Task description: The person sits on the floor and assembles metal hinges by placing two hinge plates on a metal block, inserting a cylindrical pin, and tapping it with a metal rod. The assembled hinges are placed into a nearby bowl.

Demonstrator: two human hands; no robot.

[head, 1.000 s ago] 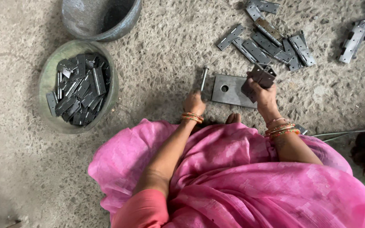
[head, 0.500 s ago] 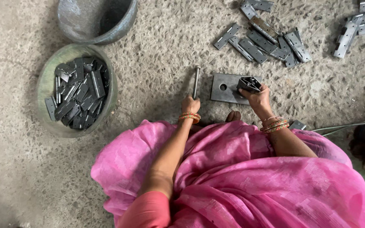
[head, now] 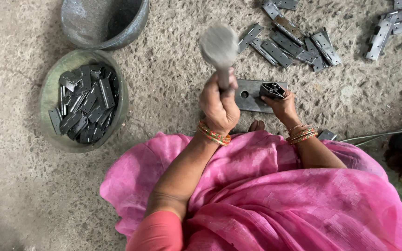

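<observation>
Head view, looking straight down. Left hand (head: 218, 106) closed in a fist around the handle of a hammer (head: 219, 49), head raised toward the camera and blurred, handle running out of the top of the fist. Hammer head up above the metal plate (head: 252, 95), not touching it.

Right hand (head: 282, 104) at the right end of that plate, fingers (head: 275, 97) pinched around a small folded metal piece (head: 273, 89), dark and open-ended, standing on the plate's top face. Piece just beyond the fingertips, gripped from the near side, thumb side hidden. Plate flat on the concrete floor (head: 173, 79), a round hole showing left of the piece.

Bangles on both wrists, pink cloth (head: 266, 195) across the lap below.

Further off: a green bowl (head: 52, 93) at left, filled with dark metal pieces; a grey empty-looking bowl (head: 103, 21) above it; loose hinge leaves (head: 294, 42) scattered on the floor beyond the plate, more at the upper right corner (head: 387, 28).
</observation>
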